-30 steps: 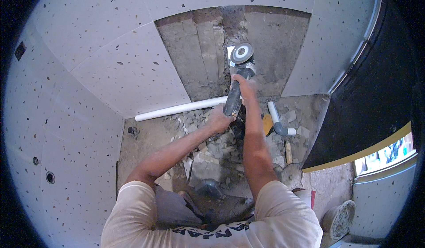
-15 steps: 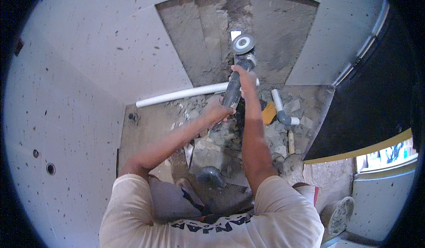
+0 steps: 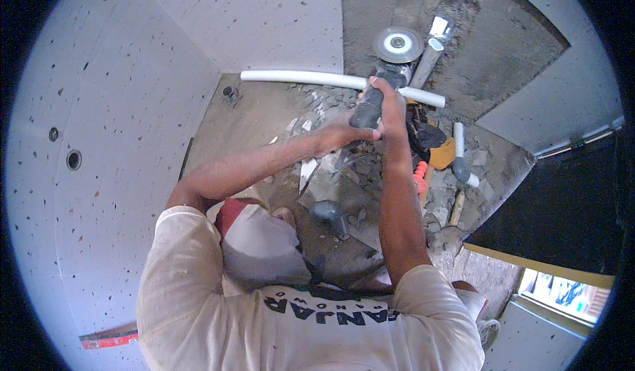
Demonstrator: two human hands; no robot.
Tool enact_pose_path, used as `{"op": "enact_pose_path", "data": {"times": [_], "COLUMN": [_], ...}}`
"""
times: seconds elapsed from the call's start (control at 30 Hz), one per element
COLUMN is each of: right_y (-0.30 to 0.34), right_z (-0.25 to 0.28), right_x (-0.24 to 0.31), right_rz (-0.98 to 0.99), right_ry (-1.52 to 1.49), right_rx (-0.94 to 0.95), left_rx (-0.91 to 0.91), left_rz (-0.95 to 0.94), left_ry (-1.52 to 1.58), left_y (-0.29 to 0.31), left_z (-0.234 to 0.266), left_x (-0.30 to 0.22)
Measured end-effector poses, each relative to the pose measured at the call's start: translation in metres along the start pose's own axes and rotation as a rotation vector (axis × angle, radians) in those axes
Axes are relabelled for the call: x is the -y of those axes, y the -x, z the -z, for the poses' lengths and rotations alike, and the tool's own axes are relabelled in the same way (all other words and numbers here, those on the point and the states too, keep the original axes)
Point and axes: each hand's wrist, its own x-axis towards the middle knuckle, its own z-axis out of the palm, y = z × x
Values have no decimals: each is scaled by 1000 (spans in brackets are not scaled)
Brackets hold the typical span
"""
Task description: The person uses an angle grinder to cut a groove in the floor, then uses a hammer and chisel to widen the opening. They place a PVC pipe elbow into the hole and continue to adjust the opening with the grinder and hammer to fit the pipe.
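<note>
My two hands grip a dark angle grinder (image 3: 367, 111) in front of me. Its round disc (image 3: 398, 45) faces up at the far end, left of a pipe (image 3: 426, 65) set in the wall channel. My left hand (image 3: 338, 137) is closed round the rear of the body. Farther forward, my right hand (image 3: 389, 103) wraps the body close to the head. Behind the grinder, a long white pipe (image 3: 301, 77) lies across the floor along the wall foot; the tool and my right hand hide part of it. Whether the disc is spinning, I cannot tell.
Broken rubble (image 3: 344, 172) covers the floor below my arms. At right lie a white pipe with a grey elbow (image 3: 461, 167), a yellow-orange piece (image 3: 443, 152), a coral-coloured handle (image 3: 420, 176) and a wooden handle (image 3: 456, 209). A grey fitting (image 3: 326, 211) rests near my knees. A red bar (image 3: 109, 339) is lower left.
My view has turned left, so the room appears shifted right. The grinder has moved left of the wall pipe, which its disc partly covered before. Both hands keep their grip.
</note>
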Motion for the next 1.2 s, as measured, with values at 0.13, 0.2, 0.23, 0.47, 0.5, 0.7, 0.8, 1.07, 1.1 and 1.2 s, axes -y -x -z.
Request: {"op": "enact_pose_path", "data": {"times": [0.13, 0.2, 0.23, 0.47, 0.5, 0.7, 0.8, 1.07, 1.1, 1.2], "right_y": [6, 17, 16, -19, -19, -29, -16, 70, 83, 121], "right_z": [-38, -59, -59, -20, -5, 76, 144, 253, 263, 266], "right_x": [-42, -60, -72, -124, -111, -13, 25, 20, 9, -11], "right_rz": [-52, -123, -105, 89, 69, 254, 222, -154, -147, -276], "right_ry": [156, 157, 226, 966, 1021, 1497, 1664, 1897, 1841, 1675], "right_rx": [91, 195, 209, 522, 507, 372, 234, 164, 126, 32], "left_rx": [-157, -289, -311, -438, -413, -588, -593, -623, -654, -617], "left_rz": [-83, -100, -53, 266, 400, 280, 265, 402, 412, 356], "left_ry": [59, -26, -5, 170, 223, 54, 40, -47, -103, -14], "left_y": [30, 46, 50, 84, 94, 103, 88, 72, 68, 49], "left_z": [15, 34, 42, 92, 95, 175, 179, 216, 222, 225], "left_x": [40, 75, 91, 154, 136, 260, 263, 298, 310, 324]}}
